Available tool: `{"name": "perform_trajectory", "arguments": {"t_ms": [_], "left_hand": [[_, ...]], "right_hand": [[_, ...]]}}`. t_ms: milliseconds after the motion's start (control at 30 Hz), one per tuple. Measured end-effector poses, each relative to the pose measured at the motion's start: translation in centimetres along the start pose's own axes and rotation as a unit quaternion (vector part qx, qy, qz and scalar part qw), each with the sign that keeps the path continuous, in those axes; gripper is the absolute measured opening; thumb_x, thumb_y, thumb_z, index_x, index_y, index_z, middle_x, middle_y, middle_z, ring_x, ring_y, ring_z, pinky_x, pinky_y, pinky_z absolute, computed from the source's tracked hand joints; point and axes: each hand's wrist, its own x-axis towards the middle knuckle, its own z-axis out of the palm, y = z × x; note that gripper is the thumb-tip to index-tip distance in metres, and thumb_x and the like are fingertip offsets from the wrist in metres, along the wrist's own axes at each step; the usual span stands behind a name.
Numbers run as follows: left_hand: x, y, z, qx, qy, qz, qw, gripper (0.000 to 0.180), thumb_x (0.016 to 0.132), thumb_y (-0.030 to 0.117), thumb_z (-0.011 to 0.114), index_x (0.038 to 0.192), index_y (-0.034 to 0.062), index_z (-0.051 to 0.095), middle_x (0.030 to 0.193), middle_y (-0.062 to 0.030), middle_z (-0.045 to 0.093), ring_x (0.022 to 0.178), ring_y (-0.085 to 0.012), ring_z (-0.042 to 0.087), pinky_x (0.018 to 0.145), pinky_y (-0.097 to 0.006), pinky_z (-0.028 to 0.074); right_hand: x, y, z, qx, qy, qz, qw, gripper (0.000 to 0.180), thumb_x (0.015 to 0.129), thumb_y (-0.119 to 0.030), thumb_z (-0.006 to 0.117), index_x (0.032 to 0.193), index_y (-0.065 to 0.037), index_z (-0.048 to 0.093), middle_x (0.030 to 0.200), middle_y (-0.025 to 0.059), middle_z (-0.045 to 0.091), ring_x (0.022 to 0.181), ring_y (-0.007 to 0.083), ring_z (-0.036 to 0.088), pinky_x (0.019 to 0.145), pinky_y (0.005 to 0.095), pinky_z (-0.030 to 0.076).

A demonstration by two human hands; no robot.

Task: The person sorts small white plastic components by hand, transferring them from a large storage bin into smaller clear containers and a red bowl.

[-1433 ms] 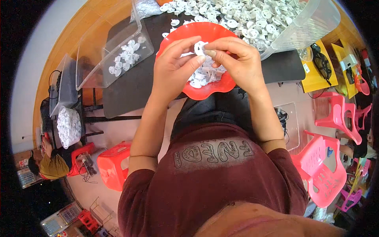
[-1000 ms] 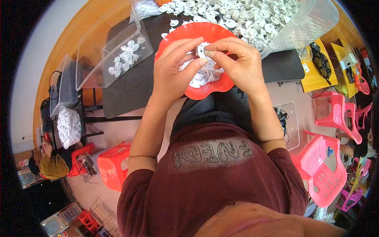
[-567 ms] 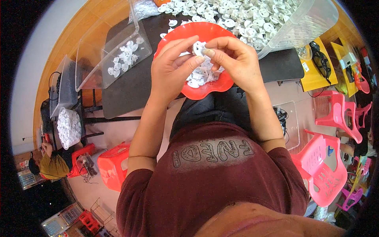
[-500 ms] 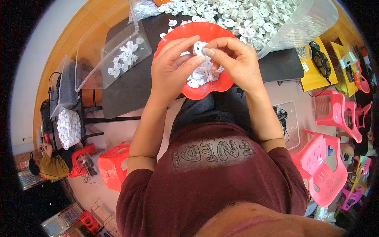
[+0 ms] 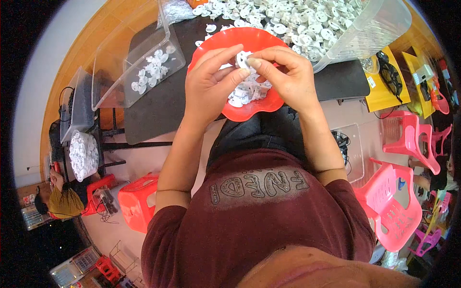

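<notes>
Above a red scalloped bowl (image 5: 240,114), my left hand (image 5: 210,82) and my right hand (image 5: 288,74) pinch one small round white plastic part (image 5: 243,58) between them. Both thumbs and forefingers press on the part, which shows small holes in its face. Underneath, in the bowl, lies a pile of small white plastic pieces (image 5: 247,92), partly hidden by my fingers. Beyond the bowl a large heap of white round plastic parts (image 5: 307,24) spreads over the dark table (image 5: 153,117).
A clear bin (image 5: 362,36) lies tipped at the heap's right. Left of the bowl, another clear bin (image 5: 108,79) holds several white parts. A white full sack (image 5: 83,156) stands farther left, near another person (image 5: 67,201). Pink chairs (image 5: 391,206) and a red stool (image 5: 136,201) stand around.
Almost nothing differs. The white part has turned slightly between my fingertips, and both hands stay in place over the bowl.
</notes>
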Motion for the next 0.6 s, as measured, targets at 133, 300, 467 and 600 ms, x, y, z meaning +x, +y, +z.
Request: {"name": "perform_trajectory", "arguments": {"t_ms": [133, 300, 467, 600], "left_hand": [[0.1, 0.2, 0.0, 0.021, -0.005, 0.002, 1.0, 0.041, 0.081, -0.002, 0.07, 0.121, 0.0009, 0.062, 0.116, -0.0093, 0.058, 0.103, -0.0166, 0.061, 0.09, -0.03, 0.054], [0.1, 0.4, 0.0, 0.037, -0.001, -0.003, 0.999, 0.041, 0.081, -0.001, 0.071, 0.12, 0.0012, 0.062, 0.115, -0.0086, 0.058, 0.101, -0.016, 0.062, 0.089, -0.03, 0.055], [0.0, 0.5, 0.5, 0.046, -0.002, 0.004, 0.999, 0.04, 0.081, -0.001, 0.071, 0.12, 0.0009, 0.062, 0.114, -0.0084, 0.058, 0.1, -0.0157, 0.062, 0.088, -0.03, 0.055], [0.0, 0.6, 0.8, 0.038, 0.003, 0.005, 0.999, 0.039, 0.081, -0.002, 0.07, 0.12, -0.0001, 0.062, 0.114, -0.008, 0.057, 0.102, -0.0159, 0.061, 0.088, -0.03, 0.055]], "right_hand": [[0.1, 0.9, -0.1, -0.096, 0.051, -0.037, 0.993, 0.015, 0.088, -0.009, 0.068, 0.1, 0.0, 0.07, 0.088, 0.0043, 0.064, 0.066, 0.0079, 0.06, 0.056, 0.0199, 0.049], [0.0, 1.4, 0.2, -0.05, 0.039, -0.049, 0.997, 0.013, 0.083, -0.012, 0.071, 0.093, -0.003, 0.071, 0.084, 0.0063, 0.067, 0.07, 0.0112, 0.063, 0.061, 0.0244, 0.05], [-0.1, 1.0, 0.4, -0.046, 0.03, -0.034, 0.998, 0.011, 0.084, -0.009, 0.069, 0.092, -0.002, 0.068, 0.082, 0.0059, 0.064, 0.069, 0.0113, 0.063, 0.06, 0.0242, 0.05], [-0.2, 0.6, 0.5, -0.011, 0.023, -0.037, 0.999, 0.01, 0.086, -0.009, 0.067, 0.092, 0.0, 0.068, 0.084, 0.0047, 0.065, 0.065, 0.0103, 0.062, 0.058, 0.0228, 0.05]]}}
